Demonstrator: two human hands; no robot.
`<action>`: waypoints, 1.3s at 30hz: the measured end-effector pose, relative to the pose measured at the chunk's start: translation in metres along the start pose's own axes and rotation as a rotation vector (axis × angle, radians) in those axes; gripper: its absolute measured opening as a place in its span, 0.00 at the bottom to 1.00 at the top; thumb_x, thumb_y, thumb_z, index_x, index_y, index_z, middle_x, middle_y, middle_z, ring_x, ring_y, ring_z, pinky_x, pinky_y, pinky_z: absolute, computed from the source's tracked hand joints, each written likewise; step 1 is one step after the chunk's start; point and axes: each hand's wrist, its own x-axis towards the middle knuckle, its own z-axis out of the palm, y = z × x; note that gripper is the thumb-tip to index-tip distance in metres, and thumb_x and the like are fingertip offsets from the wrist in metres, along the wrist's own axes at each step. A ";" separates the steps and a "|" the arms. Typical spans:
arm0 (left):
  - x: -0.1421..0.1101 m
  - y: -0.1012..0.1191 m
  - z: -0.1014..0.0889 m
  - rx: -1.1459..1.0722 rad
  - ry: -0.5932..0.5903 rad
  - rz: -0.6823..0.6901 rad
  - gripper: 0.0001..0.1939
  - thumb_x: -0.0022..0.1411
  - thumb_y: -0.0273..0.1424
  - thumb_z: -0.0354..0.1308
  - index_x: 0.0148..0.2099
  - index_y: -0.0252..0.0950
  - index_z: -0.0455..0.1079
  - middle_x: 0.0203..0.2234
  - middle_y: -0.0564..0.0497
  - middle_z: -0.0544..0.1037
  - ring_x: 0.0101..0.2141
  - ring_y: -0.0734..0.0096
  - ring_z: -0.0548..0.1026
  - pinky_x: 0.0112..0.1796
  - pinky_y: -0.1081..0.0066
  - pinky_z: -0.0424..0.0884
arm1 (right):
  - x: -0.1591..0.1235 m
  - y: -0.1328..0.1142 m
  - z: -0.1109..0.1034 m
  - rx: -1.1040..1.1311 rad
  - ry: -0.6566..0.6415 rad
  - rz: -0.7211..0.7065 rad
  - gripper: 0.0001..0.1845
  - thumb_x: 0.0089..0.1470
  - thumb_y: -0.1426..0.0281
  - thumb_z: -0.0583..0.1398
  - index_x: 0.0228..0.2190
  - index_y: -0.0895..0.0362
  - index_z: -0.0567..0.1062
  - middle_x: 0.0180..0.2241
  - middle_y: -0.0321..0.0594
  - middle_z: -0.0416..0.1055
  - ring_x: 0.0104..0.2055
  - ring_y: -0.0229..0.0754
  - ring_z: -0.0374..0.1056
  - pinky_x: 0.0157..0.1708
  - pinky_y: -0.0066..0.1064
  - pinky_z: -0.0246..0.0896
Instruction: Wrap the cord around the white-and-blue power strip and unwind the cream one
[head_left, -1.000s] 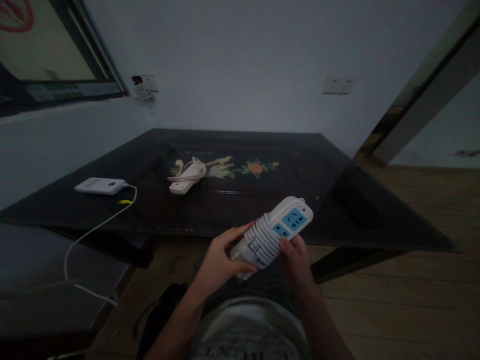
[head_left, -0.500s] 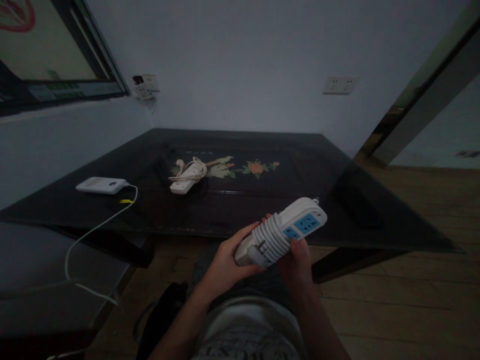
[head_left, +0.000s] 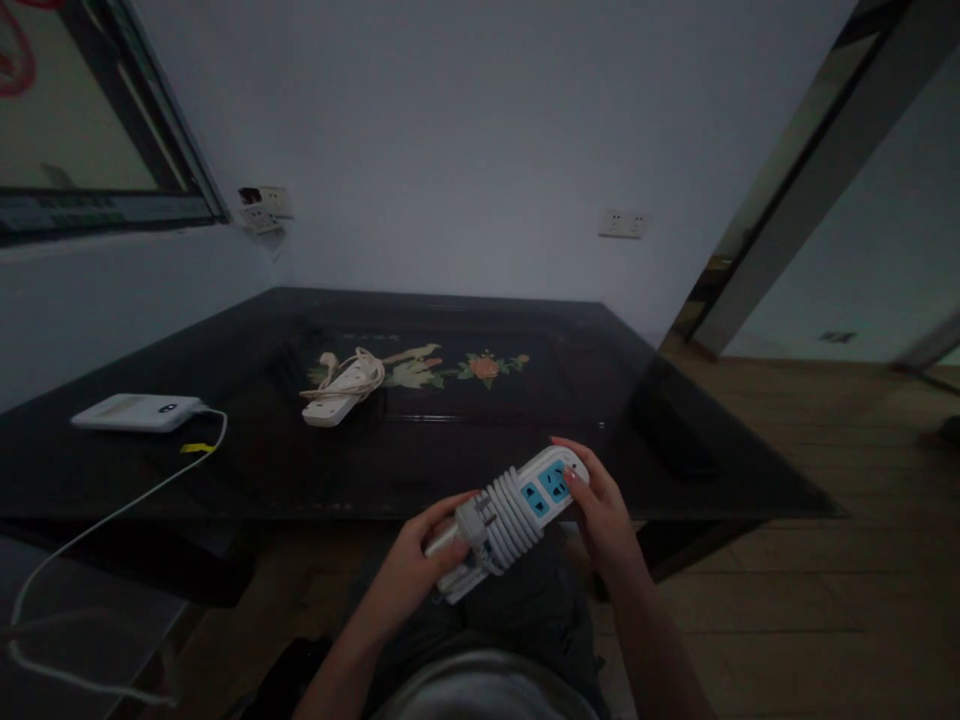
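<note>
A white power strip (head_left: 541, 488) with blue socket panels is held over the near edge of the table, slanting up to the right. Its cord (head_left: 512, 520) is wound round the middle in several tight turns, and the plug (head_left: 472, 522) lies against the wound cord, prongs showing. My left hand (head_left: 420, 560) grips the lower left end, thumb on top. Closed round the upper right end is my right hand (head_left: 600, 500), its thumb on the blue sockets. Farther back on the table rests a second white power strip (head_left: 334, 405) with its cord looped loosely over it.
The dark table (head_left: 465, 460) bears a painted flower pattern. At its left lies a white power bank-like device (head_left: 135, 412) whose cable (head_left: 135, 500) drops off the edge, near a yellow tag (head_left: 196, 448). A dark flat object (head_left: 675, 440) is at right. Wall sockets (head_left: 624, 224) sit behind.
The held power strip has turned, showing more of the plug. My right hand has shifted to its upper end, my left to its lower end. The view has tilted up and swung right.
</note>
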 end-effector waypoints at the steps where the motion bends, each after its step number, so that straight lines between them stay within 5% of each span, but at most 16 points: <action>1: 0.001 0.000 -0.001 0.017 0.011 -0.002 0.32 0.48 0.44 0.67 0.53 0.35 0.71 0.46 0.41 0.78 0.47 0.53 0.75 0.48 0.62 0.69 | -0.001 -0.001 -0.001 0.004 -0.009 0.020 0.21 0.49 0.60 0.65 0.45 0.52 0.73 0.33 0.35 0.74 0.32 0.39 0.69 0.31 0.28 0.65; 6: 0.009 0.006 -0.008 0.105 0.055 -0.009 0.31 0.50 0.48 0.64 0.51 0.34 0.72 0.37 0.45 0.81 0.38 0.59 0.77 0.38 0.67 0.71 | -0.007 -0.004 -0.004 0.063 -0.053 0.129 0.21 0.44 0.62 0.68 0.39 0.54 0.71 0.28 0.33 0.73 0.27 0.36 0.69 0.26 0.25 0.65; 10: 0.017 0.018 -0.008 0.149 0.150 -0.034 0.26 0.51 0.49 0.63 0.44 0.33 0.74 0.31 0.47 0.80 0.32 0.63 0.77 0.31 0.71 0.70 | -0.005 -0.013 -0.015 -0.027 -0.234 0.240 0.19 0.45 0.62 0.68 0.37 0.56 0.70 0.28 0.34 0.73 0.28 0.37 0.70 0.24 0.25 0.66; 15: 0.020 0.030 0.000 -0.021 0.175 -0.057 0.25 0.54 0.46 0.62 0.48 0.34 0.71 0.43 0.43 0.78 0.40 0.60 0.77 0.36 0.67 0.73 | -0.002 -0.019 -0.033 -0.049 -0.336 0.310 0.19 0.49 0.61 0.65 0.39 0.56 0.69 0.30 0.36 0.74 0.27 0.38 0.72 0.23 0.27 0.68; 20: 0.027 0.027 0.000 -0.201 0.239 -0.041 0.33 0.50 0.43 0.66 0.55 0.38 0.63 0.44 0.44 0.78 0.39 0.60 0.78 0.40 0.61 0.75 | -0.009 -0.003 -0.041 0.068 -0.412 0.433 0.36 0.44 0.63 0.68 0.54 0.52 0.63 0.36 0.40 0.75 0.33 0.41 0.73 0.28 0.28 0.68; 26: 0.047 0.033 0.004 -0.116 0.228 0.083 0.40 0.51 0.40 0.66 0.63 0.37 0.56 0.49 0.39 0.76 0.47 0.55 0.76 0.46 0.59 0.72 | -0.017 0.017 -0.022 0.161 -0.524 0.489 0.47 0.36 0.69 0.73 0.57 0.54 0.62 0.39 0.42 0.76 0.41 0.44 0.73 0.39 0.32 0.66; 33: 0.087 0.025 0.012 0.087 0.283 0.370 0.33 0.59 0.37 0.57 0.65 0.37 0.53 0.59 0.41 0.67 0.58 0.59 0.66 0.57 0.61 0.62 | -0.005 0.018 -0.011 0.206 -0.335 0.366 0.42 0.38 0.66 0.72 0.54 0.55 0.65 0.42 0.44 0.76 0.42 0.45 0.73 0.40 0.33 0.66; 39: 0.098 -0.011 0.000 0.545 0.257 0.481 0.19 0.61 0.33 0.54 0.54 0.38 0.69 0.53 0.44 0.72 0.55 0.62 0.68 0.58 0.58 0.60 | 0.044 0.019 -0.043 0.109 0.018 0.250 0.41 0.40 0.66 0.70 0.55 0.55 0.63 0.36 0.41 0.77 0.34 0.40 0.74 0.31 0.28 0.68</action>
